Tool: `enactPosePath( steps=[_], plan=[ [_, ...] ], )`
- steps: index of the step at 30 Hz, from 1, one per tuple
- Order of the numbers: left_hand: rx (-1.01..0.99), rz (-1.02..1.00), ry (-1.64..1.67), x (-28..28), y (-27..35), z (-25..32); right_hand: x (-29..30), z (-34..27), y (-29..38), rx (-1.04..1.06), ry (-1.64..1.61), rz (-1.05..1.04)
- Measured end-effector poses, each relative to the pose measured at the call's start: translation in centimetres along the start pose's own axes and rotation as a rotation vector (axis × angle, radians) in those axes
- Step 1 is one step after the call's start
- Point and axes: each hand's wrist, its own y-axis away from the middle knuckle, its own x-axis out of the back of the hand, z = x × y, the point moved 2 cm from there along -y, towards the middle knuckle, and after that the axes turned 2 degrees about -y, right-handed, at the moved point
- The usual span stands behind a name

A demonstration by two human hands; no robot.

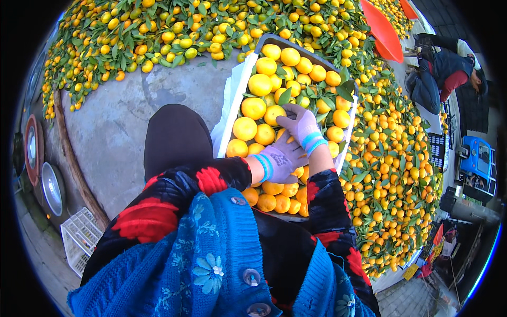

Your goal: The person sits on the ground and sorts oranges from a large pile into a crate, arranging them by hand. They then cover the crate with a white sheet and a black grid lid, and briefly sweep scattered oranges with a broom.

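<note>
In front of me stands a dark plastic crate with a white liner over its sides. It is filled with orange mandarins, some with green leaves among them. My left hand, in a pale purple glove with a blue cuff, rests low over the fruit with its fingers spread. Just beyond it, my right hand, gloved alike, has bent fingers down among the mandarins. Its fingertips are partly hidden, so whether it grips a fruit is unclear. The two hands are very close together.
Large heaps of leafy mandarins surround the crate on the far and right sides. A red basin lies on the heap. A person bends at the right. Leftward are a wooden pole, a metal basin and a white basket.
</note>
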Motion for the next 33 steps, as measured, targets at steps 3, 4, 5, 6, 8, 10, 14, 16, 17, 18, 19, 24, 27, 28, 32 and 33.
enactPosePath(
  steps=[3,4,5,6,8,10,14,16,17,18,19,24,27,28,32,33],
  plan=[
    [-0.015,0.121,-0.013,-0.2,0.0,-0.1,-0.5,0.1,-0.9,0.043,0.07,-0.002],
    [0.011,0.079,-0.01,-0.4,0.0,-0.1,-0.7,0.0,-1.0,0.062,0.053,-0.002],
    [0.009,0.075,-0.025,-0.4,-0.1,-0.2,-0.6,0.0,-1.2,0.072,0.048,0.055],
    [0.029,-0.045,-0.092,-0.6,-0.2,-0.2,-0.7,0.2,-1.3,-0.019,0.059,0.038],
    [0.126,-0.202,-0.065,-0.5,-0.6,-0.4,-0.7,0.5,-1.8,-0.043,0.048,0.036],
    [0.145,-0.255,-0.228,0.2,-1.0,-0.1,-0.6,0.6,-2.5,0.083,0.138,0.016],
    [0.13,-0.252,-0.323,1.4,-0.9,0.6,-0.8,0.6,-3.8,0.161,0.157,0.014],
    [0.15,-0.239,-0.327,1.2,-0.8,0.4,-1.2,0.1,-4.1,0.221,0.333,-0.034],
    [0.148,-0.203,-0.33,1.0,-0.8,0.2,-1.2,-0.2,-4.1,0.236,0.446,-0.048],
    [0.173,-0.28,-0.372,0.5,-0.9,-0.1,-1.2,-0.6,-3.7,0.184,0.348,0.014],
    [0.194,-0.346,-0.401,0.2,-0.9,-0.5,-0.9,-1.0,-3.0,0.162,0.143,0.066],
    [0.205,-0.331,-0.47,-0.5,-0.7,-1.0,1.8,-3.6,3.4,0.171,0.214,0.003],
    [0.18,-0.146,-0.36,-0.1,-0.3,-0.5,7.4,-3.4,7.7,0.264,0.134,0.08],
    [0.048,-0.007,-0.336,0.2,-0.3,-0.1,9.6,-2.4,9.6,0.341,0.084,0.168],
    [0.056,-0.017,-0.335,0.1,-0.5,0.1,19.5,6.1,17.1,0.327,-0.291,0.601],
    [0.045,-0.007,-0.328,0.1,-0.7,0.1,21.0,9.8,19.5,0.333,-0.508,0.663]
  ],
)
